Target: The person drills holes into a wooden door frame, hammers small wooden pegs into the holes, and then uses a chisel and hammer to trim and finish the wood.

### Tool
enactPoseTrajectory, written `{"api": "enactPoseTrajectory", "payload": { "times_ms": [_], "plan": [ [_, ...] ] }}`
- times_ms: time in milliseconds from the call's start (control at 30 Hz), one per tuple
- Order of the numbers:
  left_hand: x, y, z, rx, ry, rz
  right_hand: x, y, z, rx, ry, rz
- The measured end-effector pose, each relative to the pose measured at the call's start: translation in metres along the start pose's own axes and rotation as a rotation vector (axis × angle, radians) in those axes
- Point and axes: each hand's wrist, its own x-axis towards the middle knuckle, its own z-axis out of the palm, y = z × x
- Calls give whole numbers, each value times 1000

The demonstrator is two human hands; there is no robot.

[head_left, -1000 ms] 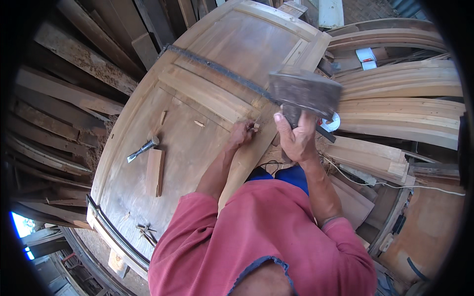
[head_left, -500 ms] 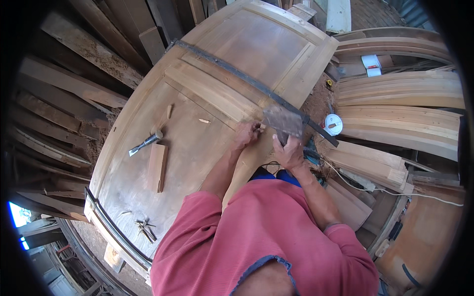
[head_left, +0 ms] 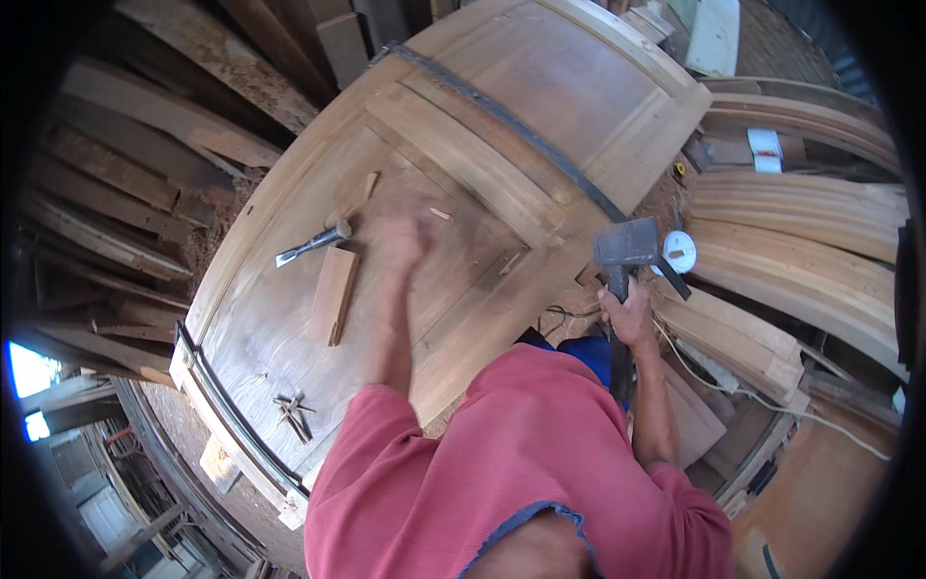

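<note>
My right hand [head_left: 629,311] is closed round the dark handle of a mallet [head_left: 625,241], its blocky head raised beside the right edge of a wooden panelled door [head_left: 463,318]. Over the door's near panel hangs my left hand [head_left: 405,234], smeared by motion, so its fingers do not show clearly. Just left of it lie a chisel [head_left: 313,244] with a metal blade and a rectangular wood block [head_left: 335,296]. Small wood slivers [head_left: 441,213] and a wedge-shaped piece [head_left: 371,185] rest near that hand. Several thin pegs [head_left: 292,418] are heaped at the door's near left.
A dark metal clamp bar [head_left: 511,121] crosses the door, and another bar [head_left: 231,410] runs along its near-left end. Stacked planks [head_left: 174,125] crowd the left side; curved boards [head_left: 791,207] fill the right. A white tub [head_left: 679,252] and a pale cable [head_left: 743,391] lie right.
My left hand has left the joint by the rail and moved left over the panel. My right hand has shifted right with the mallet, its head now upright. The view has shifted slightly.
</note>
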Motion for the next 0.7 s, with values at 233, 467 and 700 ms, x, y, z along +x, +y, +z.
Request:
{"api": "enactPoseTrajectory", "payload": {
  "times_ms": [233,467,700],
  "plan": [
    [-21,-248,-91,346,-615,-432,7,-9,0,251,58,101],
    [12,-203,-84,509,-434,-322,0,-19,3,424,144,97],
    [87,-28,-67,-313,-64,-136,-12,-57,-31,495,211,-26]
  ]
}}
